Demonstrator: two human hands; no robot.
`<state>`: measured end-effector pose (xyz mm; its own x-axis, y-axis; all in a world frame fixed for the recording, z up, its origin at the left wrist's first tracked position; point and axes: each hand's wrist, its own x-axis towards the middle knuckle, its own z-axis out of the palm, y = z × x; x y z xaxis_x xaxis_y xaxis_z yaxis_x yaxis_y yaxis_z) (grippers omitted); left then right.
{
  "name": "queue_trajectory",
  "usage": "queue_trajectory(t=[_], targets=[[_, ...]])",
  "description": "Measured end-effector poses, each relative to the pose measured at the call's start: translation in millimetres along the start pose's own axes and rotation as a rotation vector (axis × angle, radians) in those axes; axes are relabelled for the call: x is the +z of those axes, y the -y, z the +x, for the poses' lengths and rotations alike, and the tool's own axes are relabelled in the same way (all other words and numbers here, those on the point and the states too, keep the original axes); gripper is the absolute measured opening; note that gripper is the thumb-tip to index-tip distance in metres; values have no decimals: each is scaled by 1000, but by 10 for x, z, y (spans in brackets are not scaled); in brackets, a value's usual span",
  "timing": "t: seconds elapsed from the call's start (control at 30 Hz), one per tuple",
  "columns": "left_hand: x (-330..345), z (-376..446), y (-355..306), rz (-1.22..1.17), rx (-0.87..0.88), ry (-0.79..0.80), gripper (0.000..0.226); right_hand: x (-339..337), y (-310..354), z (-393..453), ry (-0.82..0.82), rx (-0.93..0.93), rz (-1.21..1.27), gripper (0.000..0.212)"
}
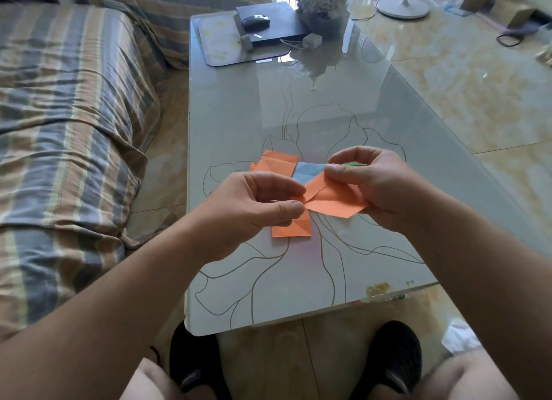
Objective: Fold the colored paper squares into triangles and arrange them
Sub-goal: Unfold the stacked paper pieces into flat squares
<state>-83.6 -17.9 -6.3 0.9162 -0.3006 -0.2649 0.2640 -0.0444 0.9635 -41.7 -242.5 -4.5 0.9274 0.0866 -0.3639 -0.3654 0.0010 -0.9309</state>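
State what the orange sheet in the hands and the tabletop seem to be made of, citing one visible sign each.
Orange sheet: thin matte paper, apparently; it holds sharp creases.
Tabletop: probably glass, glossy over a printed flower outline; it mirrors the window light and objects.

Two bare forearms reach forward from the lower corners and meet above the middle of the view. The left hand point(257, 204) is turned palm inward, fingers curled, thumb and forefinger pinched together at their tips. The right hand point(373, 184) faces it, fingers bent over from above, thumb pressed toward the forefinger in a matching pinch. The fingertips of the two hands nearly touch. Bare knees show at the bottom edge.
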Motion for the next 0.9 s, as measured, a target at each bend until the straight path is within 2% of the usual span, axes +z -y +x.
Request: queue_trajectory(t=[0.07, 0.2, 0.33, 0.47, 0.6, 0.67, 0.73, 0.9], targets=[[-36, -12, -28, 31, 7, 8, 29, -36, 28, -16, 74, -28, -63, 17], [-94, -42, -69, 196, -8, 34, 33, -122, 94, -78, 265, -111, -348, 29], [-82, -45, -63, 339, -70, 44, 39, -66, 54, -105, 330, -133, -546, 9], [-6, -49, -63, 327, -66, 55, 39, 41, -20, -113, 352, -100, -635, 6], [11, -26, -72, 139, -119, 40, 48, 101, -27, -115, 348, -48, -572, 10], [7, -26, -98, -3, -143, 37, 41, 102, -3, -115, 326, -13, -485, 8], [-4, -36, -122, -4, -120, 32, 31, 92, 21, -120, 321, 20, -407, 6], [-7, -51, -114, 92, -106, 16, 35, 108, 28, -136, 334, 48, -361, 5]])
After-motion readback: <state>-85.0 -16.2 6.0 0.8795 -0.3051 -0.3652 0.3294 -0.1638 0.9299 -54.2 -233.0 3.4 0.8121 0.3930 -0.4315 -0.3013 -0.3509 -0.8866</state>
